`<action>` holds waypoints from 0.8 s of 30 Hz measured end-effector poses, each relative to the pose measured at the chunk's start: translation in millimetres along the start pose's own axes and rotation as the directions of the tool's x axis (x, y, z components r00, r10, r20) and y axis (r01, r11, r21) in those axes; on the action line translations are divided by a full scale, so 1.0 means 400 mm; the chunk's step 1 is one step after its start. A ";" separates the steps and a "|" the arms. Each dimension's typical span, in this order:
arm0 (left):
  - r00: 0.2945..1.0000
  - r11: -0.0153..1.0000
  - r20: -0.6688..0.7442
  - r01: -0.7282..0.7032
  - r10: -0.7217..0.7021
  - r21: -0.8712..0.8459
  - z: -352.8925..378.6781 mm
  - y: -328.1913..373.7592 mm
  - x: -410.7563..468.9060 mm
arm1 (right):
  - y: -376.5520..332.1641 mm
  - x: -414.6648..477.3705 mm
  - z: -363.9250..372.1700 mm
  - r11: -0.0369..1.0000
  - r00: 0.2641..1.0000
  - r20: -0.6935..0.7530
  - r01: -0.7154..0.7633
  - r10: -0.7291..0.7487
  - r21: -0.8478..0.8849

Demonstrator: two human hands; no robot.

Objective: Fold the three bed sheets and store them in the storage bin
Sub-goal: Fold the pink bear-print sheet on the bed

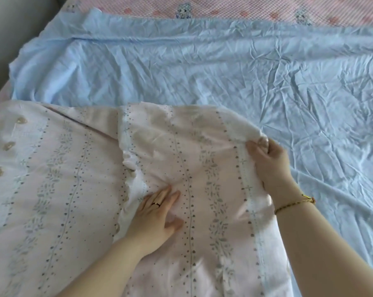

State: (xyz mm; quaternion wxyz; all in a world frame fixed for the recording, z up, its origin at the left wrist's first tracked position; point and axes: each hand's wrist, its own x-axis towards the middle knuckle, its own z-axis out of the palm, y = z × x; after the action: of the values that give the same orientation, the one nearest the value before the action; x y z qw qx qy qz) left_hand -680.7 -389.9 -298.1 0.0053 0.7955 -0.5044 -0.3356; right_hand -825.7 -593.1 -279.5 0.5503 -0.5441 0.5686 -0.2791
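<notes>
A pale pink sheet [59,189] with floral stripes lies in the near half of the view, partly folded over itself. My left hand [157,213] rests flat on it with fingers spread, pressing the cloth down. My right hand [269,161] pinches the sheet's right-hand corner, lifting the edge slightly. Beneath and beyond it a wrinkled light blue sheet [202,67] is spread wide. At the far edge a pink checked sheet [235,7] with small cartoon prints shows. The storage bin is not in view.
A grey surface [9,24] rises at the far left beside the bed. The blue sheet's left edge hangs near the bed's left side.
</notes>
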 end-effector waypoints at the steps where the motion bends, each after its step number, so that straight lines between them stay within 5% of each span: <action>1: 1.000 1.000 0.002 0.002 -0.002 -0.008 -0.009 -0.002 0.000 | 0.003 0.005 -0.002 0.999 0.998 -0.046 0.033 -0.032 0.016; 6: 0.998 0.999 0.051 0.020 -0.021 0.027 -0.032 0.008 0.026 | 0.097 -0.003 -0.032 0.979 0.977 -0.059 -0.203 0.204 0.018; 10: 0.986 0.977 -0.118 0.093 -0.117 -0.192 -0.111 0.083 0.081 | 0.126 -0.041 -0.089 0.946 0.944 0.071 -0.318 0.322 -0.055; 14: 0.973 0.947 -0.232 -0.088 0.014 -0.310 -0.171 0.263 0.184 | 0.140 -0.149 -0.134 0.910 0.888 0.198 -0.404 0.415 -0.098; 20: 0.999 0.980 0.052 0.022 -0.012 -0.197 -0.107 0.477 0.297 | 0.113 -0.352 -0.151 0.926 0.887 0.340 -0.207 0.314 -0.316; 24: 0.998 0.999 -0.046 0.044 -0.043 0.028 -0.041 0.468 0.316 | 0.063 -0.422 -0.106 0.900 0.904 0.394 0.027 0.164 -0.436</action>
State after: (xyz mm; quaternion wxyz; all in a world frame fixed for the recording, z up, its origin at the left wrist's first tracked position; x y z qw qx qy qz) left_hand -787.8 -589.1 -287.5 -0.0019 0.8139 -0.4914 -0.3100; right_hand -906.4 -442.6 -238.1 0.5355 -0.6785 0.5029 -0.0024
